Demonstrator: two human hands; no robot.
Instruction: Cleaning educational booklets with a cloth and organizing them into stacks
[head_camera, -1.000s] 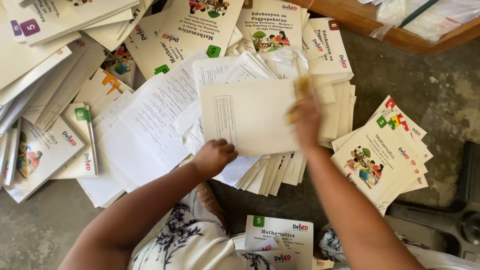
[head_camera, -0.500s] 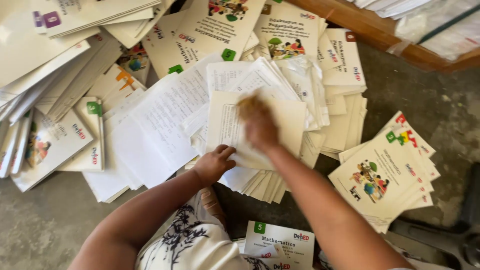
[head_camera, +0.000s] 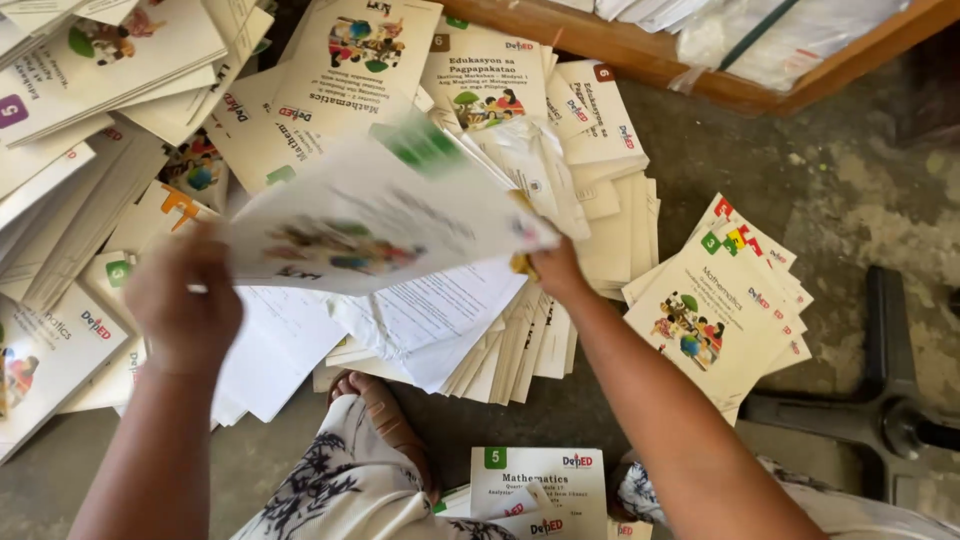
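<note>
Grey concrete floor (head_camera: 850, 210) lies heaped with booklets, and both hands lift one blurred booklet (head_camera: 385, 215) above the pile (head_camera: 480, 330) — left hand (head_camera: 185, 300) at nine o'clock, right hand (head_camera: 555, 268) at three, fingers grasping its edges — seemingly mid-sort, needing a matching stack.

white booklet (head_camera: 380, 215), blurred, lifted flat above pile

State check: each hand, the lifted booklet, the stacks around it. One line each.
Left hand: gripping the booklet's left edge.
Right hand: at the booklet's right corner.
Lifted booklet: raised off the heap, tilted, blurred.
Loose printed sheets: spread flat, fanned.
Right stack: on the floor, fanned.
Booklet by the knees: flat, face up.
</note>
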